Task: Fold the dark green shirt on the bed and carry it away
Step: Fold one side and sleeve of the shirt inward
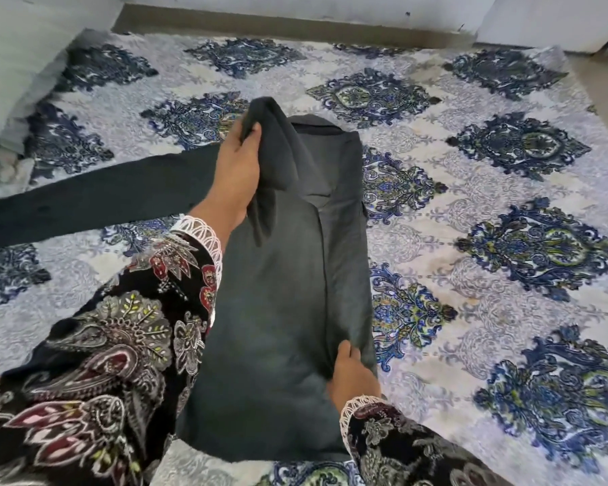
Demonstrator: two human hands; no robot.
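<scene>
The dark green shirt (281,296) lies lengthwise on the bed, its collar at the far end and its right side folded in over the body. One sleeve stretches out flat to the left. My left hand (237,166) is shut on the shirt's left shoulder area and lifts that cloth into a peak above the collar. My right hand (351,375) pinches the shirt's lower right edge near the hem. Both arms wear black floral sleeves with white lace cuffs.
The bed carries a pale sheet with dark blue medallions (506,240). A grey pillow (18,82) leans at the far left. Beyond the bed's far edge run a strip of floor and a white wall (295,8).
</scene>
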